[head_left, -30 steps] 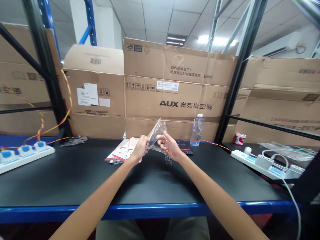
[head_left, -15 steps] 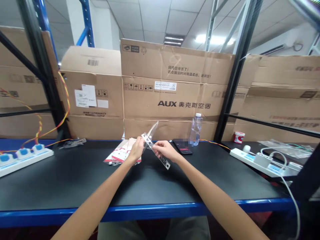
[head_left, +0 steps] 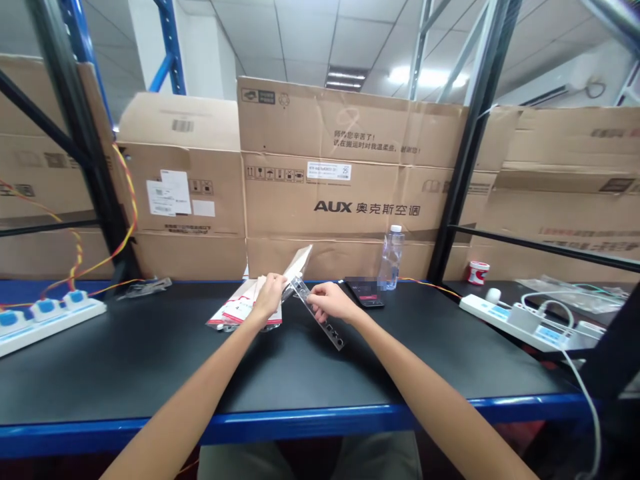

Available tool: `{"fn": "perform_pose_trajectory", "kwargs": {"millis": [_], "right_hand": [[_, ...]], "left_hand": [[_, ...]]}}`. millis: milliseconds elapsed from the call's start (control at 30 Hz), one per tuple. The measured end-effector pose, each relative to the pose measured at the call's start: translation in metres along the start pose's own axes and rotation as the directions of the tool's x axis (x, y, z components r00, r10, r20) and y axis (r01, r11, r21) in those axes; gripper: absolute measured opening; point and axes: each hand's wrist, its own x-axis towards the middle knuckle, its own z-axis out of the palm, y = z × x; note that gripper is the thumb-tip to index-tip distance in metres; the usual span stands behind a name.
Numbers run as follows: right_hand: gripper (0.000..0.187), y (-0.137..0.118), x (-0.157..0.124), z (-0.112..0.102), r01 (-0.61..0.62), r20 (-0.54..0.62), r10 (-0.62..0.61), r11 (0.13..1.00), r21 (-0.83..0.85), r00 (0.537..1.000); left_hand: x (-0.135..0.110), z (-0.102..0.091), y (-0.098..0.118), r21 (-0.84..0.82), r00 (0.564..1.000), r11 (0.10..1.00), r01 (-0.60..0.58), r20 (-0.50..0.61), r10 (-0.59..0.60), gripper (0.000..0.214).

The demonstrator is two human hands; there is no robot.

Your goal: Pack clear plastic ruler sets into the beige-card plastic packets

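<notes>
Our left hand (head_left: 269, 297) grips a clear plastic sleeve (head_left: 299, 263) while our right hand (head_left: 331, 302) pinches a perforated transparent strip (head_left: 327, 327) above the black surface (head_left: 150, 363), beside red-printed packets (head_left: 243, 312).

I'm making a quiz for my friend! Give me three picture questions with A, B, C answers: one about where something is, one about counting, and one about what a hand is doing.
1. Where is the water bottle?
A) On the floor
B) On the black table, beside the phone
C) On top of a carton

2. How many blue plugs are on the left power strip?
A) One
B) Two
C) Three

3. What is the right hand doing?
A) Holding a clear strip with holes
B) Lying flat on the table
C) Holding the bottle

Answers:
1. B, it stands on the table by the phone.
2. C, three show in a row.
3. A, its fingers pinch the strip.
</notes>
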Motion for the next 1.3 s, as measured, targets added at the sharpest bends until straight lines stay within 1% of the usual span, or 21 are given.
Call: {"fn": "perform_pose_trajectory", "kwargs": {"millis": [133,233,300,367,433,533,667,733,800,867,933,1000,1067,1133,1200,1300], "right_hand": [[0.008,0.002,0.000,-0.001,-0.014,0.014,0.014,1.000,-0.001,1.000],[0.008,0.002,0.000,-0.001,-0.020,0.023,0.020,1.000,0.005,1.000],[0.009,0.002,0.000,-0.001,-0.024,0.022,0.024,1.000,-0.002,0.999],[0.010,0.002,-0.001,-0.001,-0.029,0.016,0.029,1.000,-0.011,0.999],[0.011,0.003,0.000,0.000,-0.035,0.004,0.035,0.999,0.021,0.999],[0.016,0.006,0.002,0.002,-0.028,-0.037,0.032,0.993,0.115,0.999],[0.020,0.012,0.008,0.003,0.018,-0.168,0.001,0.993,0.116,0.986],[0.021,0.013,0.009,0.001,0.014,-0.174,0.013,0.988,0.154,0.985],[0.022,0.012,0.008,-0.001,-0.002,-0.093,0.024,0.972,0.234,0.995],[0.022,0.008,0.005,-0.003,-0.011,0.031,0.002,0.957,0.291,1.000],[0.030,0.004,0.002,-0.004,-0.011,0.126,-0.028,0.954,0.299,0.992],[0.046,0.000,-0.001,-0.003,0.007,0.152,-0.055,0.953,0.303,0.987],[0.058,-0.005,-0.005,-0.001,0.041,0.121,-0.086,0.941,0.336,0.989],[0.064,-0.012,-0.010,0.000,0.064,0.106,-0.115,0.915,0.399,0.988],[0.068,-0.019,-0.015,-0.001,0.053,0.164,-0.145,0.884,0.465,0.976],[0.079,-0.025,-0.021,-0.004,-0.001,0.322,-0.196,0.853,0.521,0.926]], "left_hand": [[0.003,-0.002,-0.004,0.033,0.999,0.999,-0.019,-0.028,0.020,0.035],[0.005,-0.001,-0.006,0.081,0.997,0.995,-0.053,-0.050,0.058,0.027],[0.004,0.001,-0.006,0.185,0.990,0.975,-0.123,-0.051,0.134,0.032],[0.002,0.003,-0.006,0.324,0.972,0.921,-0.217,-0.018,0.235,0.041],[-0.001,0.005,-0.004,0.414,0.955,0.867,-0.279,0.026,0.295,0.044],[-0.005,0.008,-0.001,0.382,0.952,0.874,-0.300,0.065,0.299,0.042],[-0.011,0.011,0.002,0.258,0.953,0.919,-0.297,0.130,0.272,0.044],[-0.013,0.011,0.003,0.244,0.955,0.927,-0.287,0.144,0.258,0.044],[-0.013,0.010,0.004,0.260,0.958,0.924,-0.280,0.131,0.253,0.043],[-0.011,0.007,0.005,0.290,0.966,0.921,-0.259,0.092,0.243,0.043],[-0.008,0.004,0.005,0.309,0.977,0.927,-0.213,0.040,0.211,0.043],[-0.005,0.000,0.005,0.296,0.983,0.939,-0.173,-0.001,0.181,0.044],[-0.002,-0.003,0.005,0.279,0.987,0.950,-0.143,-0.035,0.159,0.045],[0.001,-0.007,0.004,0.279,0.987,0.953,-0.117,-0.071,0.142,0.046],[0.004,-0.010,0.003,0.287,0.987,0.954,-0.089,-0.105,0.124,0.046],[0.007,-0.013,0.000,0.272,0.987,0.960,-0.064,-0.122,0.101,0.047]]}}
